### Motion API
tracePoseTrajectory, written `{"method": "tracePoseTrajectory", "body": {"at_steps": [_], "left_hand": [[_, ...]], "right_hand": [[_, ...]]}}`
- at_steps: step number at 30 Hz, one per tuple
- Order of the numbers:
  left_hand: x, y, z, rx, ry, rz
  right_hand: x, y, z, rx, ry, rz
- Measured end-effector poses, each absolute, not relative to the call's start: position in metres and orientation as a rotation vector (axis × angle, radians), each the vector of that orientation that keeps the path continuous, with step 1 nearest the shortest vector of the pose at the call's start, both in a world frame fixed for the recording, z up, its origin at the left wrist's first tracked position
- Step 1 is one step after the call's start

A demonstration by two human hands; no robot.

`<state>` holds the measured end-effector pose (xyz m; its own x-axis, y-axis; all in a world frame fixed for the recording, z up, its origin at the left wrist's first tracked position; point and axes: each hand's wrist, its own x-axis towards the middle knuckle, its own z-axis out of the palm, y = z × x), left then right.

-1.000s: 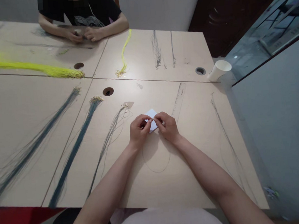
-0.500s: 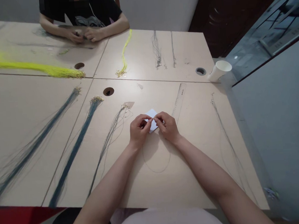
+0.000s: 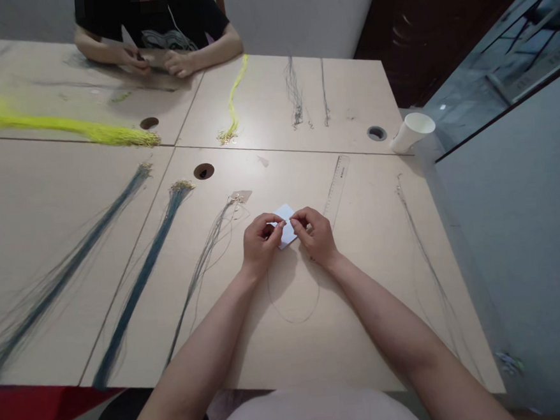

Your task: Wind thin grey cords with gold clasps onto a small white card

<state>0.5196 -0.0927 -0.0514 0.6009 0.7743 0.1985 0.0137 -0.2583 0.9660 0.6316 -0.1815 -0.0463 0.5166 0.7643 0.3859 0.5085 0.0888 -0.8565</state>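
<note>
My left hand is closed, its thumb and index finger pinched together above a small white card. Facing it, my right hand is closed in a similar pinch, fingertips a small gap from the left ones. A thin fishing line runs from under both hands in a loop on the table toward me. Whatever tiny part sits at the fingertips is too small to make out. Left of my hands lies a loose bundle of dark lines, small gold hooks at its far end.
Thicker blue-green line bundles with gold hooks lie further left. A clear ruler lies beyond my right hand, and a few lines lie right. A white cup stands at the right edge. Opposite, a person works near yellow strands.
My fingertips have drawn slightly apart, the right ones shifting a little up and right. Across the table, the person's hands have moved apart, one of them rising.
</note>
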Motion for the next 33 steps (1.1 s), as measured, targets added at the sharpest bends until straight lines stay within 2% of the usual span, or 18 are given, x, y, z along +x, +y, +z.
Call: {"method": "tracePoseTrajectory", "body": {"at_steps": [33], "left_hand": [[0.5178, -0.0935, -0.0477, 1.673, 0.642, 0.796]], "right_hand": [[0.6313, -0.1811, -0.0463, -1.573, -1.084, 0.319]]}}
